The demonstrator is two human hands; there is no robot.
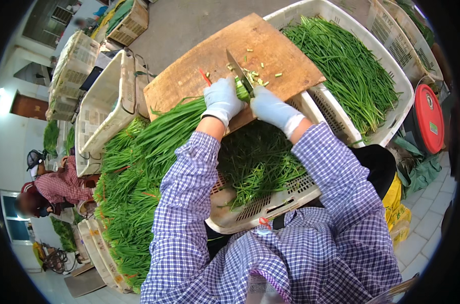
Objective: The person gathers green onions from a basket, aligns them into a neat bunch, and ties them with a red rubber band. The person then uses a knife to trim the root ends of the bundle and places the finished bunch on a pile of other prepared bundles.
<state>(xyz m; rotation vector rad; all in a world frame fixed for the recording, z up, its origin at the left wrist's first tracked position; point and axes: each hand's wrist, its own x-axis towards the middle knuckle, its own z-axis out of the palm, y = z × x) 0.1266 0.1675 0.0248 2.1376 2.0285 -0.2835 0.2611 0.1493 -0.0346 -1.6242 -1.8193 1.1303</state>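
My left hand [221,99], in a pale blue glove, grips a bunch of garlic chives [173,123] near its cut ends on a wooden board [192,64]. The leaves trail left over the board's edge. In my gloved right hand [272,106] is a knife [239,72]; its blade rests against the stem ends. Short cut stem pieces [261,81] lie scattered beside the blade. A red tie [205,77] lies on the board by my left hand. Under the board, a white plastic crate [260,216] holds loose leaves and trimmings [258,163].
Tied chive bundles [127,205] are heaped at the left. A white crate of loose chives [344,68] stands at the right, near a bucket with a red lid [429,118]. Another white crate [100,114] is at the upper left. Two people [59,184] are farther off at the left.
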